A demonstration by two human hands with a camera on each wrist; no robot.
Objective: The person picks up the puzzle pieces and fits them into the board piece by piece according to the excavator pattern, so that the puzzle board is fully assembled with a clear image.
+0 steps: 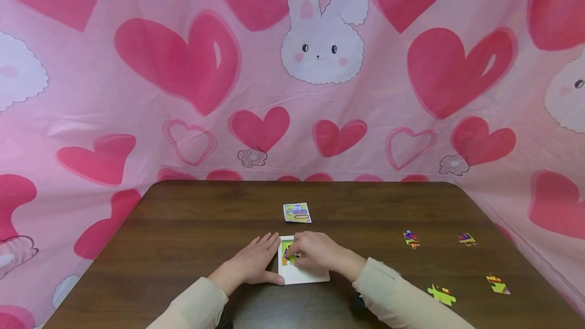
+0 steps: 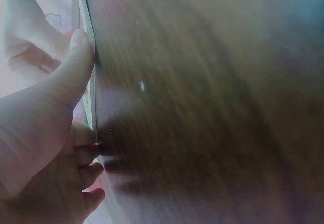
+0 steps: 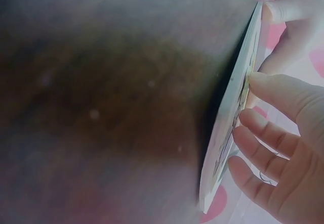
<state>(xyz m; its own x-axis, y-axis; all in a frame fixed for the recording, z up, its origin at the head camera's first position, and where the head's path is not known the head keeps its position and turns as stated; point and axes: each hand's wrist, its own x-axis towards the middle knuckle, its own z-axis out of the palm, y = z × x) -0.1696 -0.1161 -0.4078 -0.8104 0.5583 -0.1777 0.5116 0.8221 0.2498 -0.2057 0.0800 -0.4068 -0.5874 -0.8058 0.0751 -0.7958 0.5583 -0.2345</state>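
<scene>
A white puzzle tray (image 1: 307, 276) lies at the middle of the table's near side, with colourful jigsaw pieces (image 1: 285, 245) in its left part. Along its left edge rests my left hand (image 1: 251, 262), fingers straight and thumb at the near left corner. In the left wrist view, that thumb (image 2: 78, 42) touches the tray's rim. My right hand (image 1: 320, 252) is over the tray, its bent fingers and thumb pinching a puzzle piece at the surface. The hand covers most of that piece and the tray's right part. The right wrist view shows the thumb (image 3: 276, 90) and fingertips low against the tray.
Beyond the tray lies a picture card (image 1: 297, 212) of a blue digger on yellow. Loose pieces lie to the right: a purple-orange one (image 1: 412, 239), a yellow-purple one (image 1: 466, 239), a yellow-green one (image 1: 441, 295) and a red-yellow one (image 1: 498, 284). A pink heart-print cloth (image 1: 269, 85) hangs behind.
</scene>
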